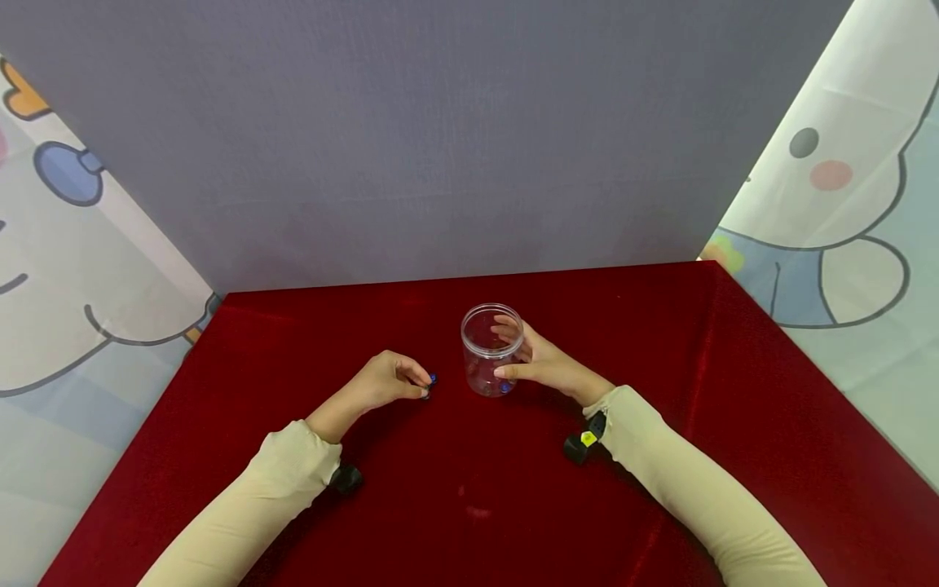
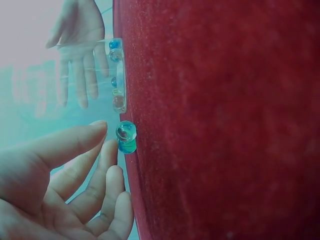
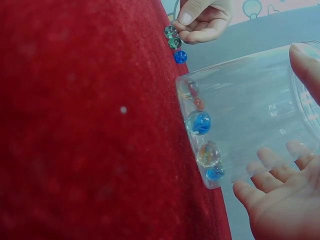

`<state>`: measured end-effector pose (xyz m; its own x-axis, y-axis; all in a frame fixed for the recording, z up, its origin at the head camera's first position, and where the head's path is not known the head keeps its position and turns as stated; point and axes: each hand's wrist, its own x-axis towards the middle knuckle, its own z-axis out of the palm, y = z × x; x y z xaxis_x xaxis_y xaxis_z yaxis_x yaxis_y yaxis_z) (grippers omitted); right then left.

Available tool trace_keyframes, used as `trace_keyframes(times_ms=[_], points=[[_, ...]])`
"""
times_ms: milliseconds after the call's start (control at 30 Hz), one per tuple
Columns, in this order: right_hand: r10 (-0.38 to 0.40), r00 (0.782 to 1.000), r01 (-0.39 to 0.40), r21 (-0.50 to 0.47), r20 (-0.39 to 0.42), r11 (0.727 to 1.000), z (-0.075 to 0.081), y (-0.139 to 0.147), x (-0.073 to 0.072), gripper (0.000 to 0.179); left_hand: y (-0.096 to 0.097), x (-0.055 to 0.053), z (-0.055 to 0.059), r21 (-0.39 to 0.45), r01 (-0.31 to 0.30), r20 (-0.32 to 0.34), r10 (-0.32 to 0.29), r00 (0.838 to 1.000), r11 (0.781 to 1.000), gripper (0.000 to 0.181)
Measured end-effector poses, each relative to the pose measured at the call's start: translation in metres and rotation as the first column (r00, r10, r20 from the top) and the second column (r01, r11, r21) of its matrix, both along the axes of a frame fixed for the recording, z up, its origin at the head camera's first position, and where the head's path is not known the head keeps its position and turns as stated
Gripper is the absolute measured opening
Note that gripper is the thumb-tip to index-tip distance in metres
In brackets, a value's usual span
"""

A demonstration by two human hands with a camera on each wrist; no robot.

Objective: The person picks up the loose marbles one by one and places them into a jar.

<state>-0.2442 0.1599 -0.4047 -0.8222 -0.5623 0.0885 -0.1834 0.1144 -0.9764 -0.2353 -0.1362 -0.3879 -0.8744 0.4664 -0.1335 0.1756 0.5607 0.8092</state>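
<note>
A clear plastic jar [image 1: 484,371] stands upright on the red cloth, with several glass marbles on its bottom, one of them blue [image 3: 199,123]. My right hand [image 1: 546,363] holds the jar from the right, thumb on the near side and fingers spread round the far side. To the jar's left, my left hand [image 1: 389,379] reaches low to the cloth, its thumb and fingers loosely bent and apart. Right at its fingertips lie a clear marble [image 3: 171,31] and a greenish marble [image 3: 175,43]. A blue marble [image 3: 180,57] sits between them and the jar.
Red velvet cloth [image 1: 469,473] covers the table. A grey panel [image 1: 455,147] rises along its back edge. Cartoon-printed sheets hang at the left [image 1: 81,285] and right [image 1: 844,244]. Both wrists carry small black cameras.
</note>
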Motion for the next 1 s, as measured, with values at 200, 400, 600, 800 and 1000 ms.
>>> trace_keyframes(times_ms=[200, 400, 600, 800, 1000], points=[[-0.003, 1.000, 0.003, 0.001, -0.006, 1.000, 0.0007, -0.0009, 0.0000, 0.084, 0.0008, 0.0007, 0.0013, -0.040, 0.007, -0.011, -0.007, 1.000, 0.999, 0.011], [-0.006, 1.000, 0.006, 0.010, -0.009, 1.000, 0.0003, -0.0012, -0.0007, 0.082, 0.0011, 0.0009, 0.0019, -0.084, 0.018, -0.009, -0.018, 1.000, 0.996, 0.011], [-0.004, 1.000, 0.004, 0.008, -0.008, 1.000, 0.0020, -0.0013, 0.0007, 0.083, 0.0024, -0.0001, 0.0005, -0.116, 0.026, 0.020, -0.024, 1.000, 0.993, 0.013], [-0.001, 1.000, 0.001, 0.002, -0.010, 1.000, 0.0024, -0.0009, 0.0010, 0.083, 0.0047, 0.0001, 0.0018, -0.136, 0.020, 0.038, -0.015, 0.999, 0.990, 0.014], [-0.004, 1.000, 0.004, 0.007, -0.007, 1.000, 0.0010, -0.0011, 0.0003, 0.083, 0.0048, 0.0005, 0.0003, -0.140, 0.025, 0.044, -0.019, 0.999, 0.990, 0.014]])
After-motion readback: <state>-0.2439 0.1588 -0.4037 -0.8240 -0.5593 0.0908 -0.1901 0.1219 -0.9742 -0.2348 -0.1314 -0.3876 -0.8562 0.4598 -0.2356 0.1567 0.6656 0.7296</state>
